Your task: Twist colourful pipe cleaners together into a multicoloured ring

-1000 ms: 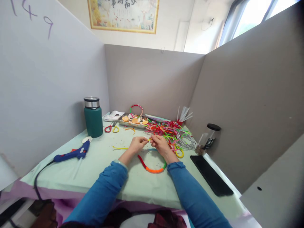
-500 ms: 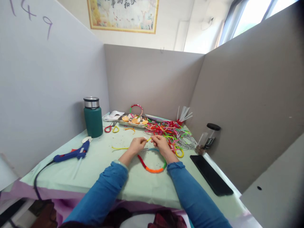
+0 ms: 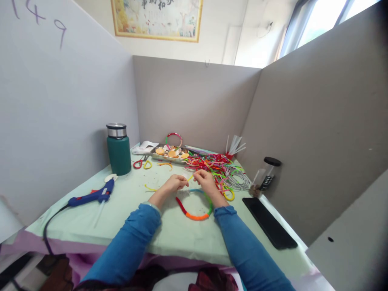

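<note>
Between my hands runs a short stretch of yellow pipe cleaner (image 3: 190, 178), pinched at both sides. My left hand (image 3: 174, 184) is closed on it, and a yellow tail sticks out to the left past the wrist. Fingers of my right hand (image 3: 205, 180) grip the other side. Just below them on the table lies a ring (image 3: 197, 217) wrapped in red, orange, green and blue sections, with a gap at its upper left. My right wrist partly covers the ring's right side.
A blue glue gun (image 3: 93, 197) and a green bottle (image 3: 119, 151) stand at left. Behind are scissors (image 3: 142, 164), a metal tray (image 3: 169, 158) and a tangled pile of pipe cleaners (image 3: 212, 163). A black phone (image 3: 269, 223) and a clear jar (image 3: 266, 176) are at right.
My left hand has shifted slightly left and its forearm tilts more. The yellow tail left of it shows shorter and bent. My right hand has risen slightly.
</note>
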A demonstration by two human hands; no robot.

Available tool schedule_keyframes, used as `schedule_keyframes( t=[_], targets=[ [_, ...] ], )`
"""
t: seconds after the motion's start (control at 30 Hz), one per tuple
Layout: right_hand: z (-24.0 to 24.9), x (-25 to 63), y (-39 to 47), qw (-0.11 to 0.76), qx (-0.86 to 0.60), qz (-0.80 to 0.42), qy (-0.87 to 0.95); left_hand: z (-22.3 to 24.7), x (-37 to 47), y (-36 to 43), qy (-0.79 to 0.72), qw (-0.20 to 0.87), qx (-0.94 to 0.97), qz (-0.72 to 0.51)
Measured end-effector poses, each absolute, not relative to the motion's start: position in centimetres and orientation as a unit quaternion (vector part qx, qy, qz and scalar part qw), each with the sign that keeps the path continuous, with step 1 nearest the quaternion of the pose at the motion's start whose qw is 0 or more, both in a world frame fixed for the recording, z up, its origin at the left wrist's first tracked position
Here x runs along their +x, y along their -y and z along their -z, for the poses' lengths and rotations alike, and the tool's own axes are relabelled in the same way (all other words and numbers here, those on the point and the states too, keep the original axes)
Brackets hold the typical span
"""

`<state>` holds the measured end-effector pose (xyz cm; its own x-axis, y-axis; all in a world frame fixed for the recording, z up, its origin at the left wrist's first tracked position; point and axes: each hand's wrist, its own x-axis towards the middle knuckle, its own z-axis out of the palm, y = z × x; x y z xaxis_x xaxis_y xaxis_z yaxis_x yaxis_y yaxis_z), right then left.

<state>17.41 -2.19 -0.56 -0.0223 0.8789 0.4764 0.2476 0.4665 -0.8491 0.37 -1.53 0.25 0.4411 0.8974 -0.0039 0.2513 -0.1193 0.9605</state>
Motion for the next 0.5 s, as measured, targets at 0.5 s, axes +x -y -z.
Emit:
schedule_keyframes(
  t=[0.5],
  targets=[
    [0.5,17.3,2.5,0.552,-0.381,-0.317,0.671,0.6,0.4,0.9,-0.463,0.454,0.665,-0.371]
  ],
)
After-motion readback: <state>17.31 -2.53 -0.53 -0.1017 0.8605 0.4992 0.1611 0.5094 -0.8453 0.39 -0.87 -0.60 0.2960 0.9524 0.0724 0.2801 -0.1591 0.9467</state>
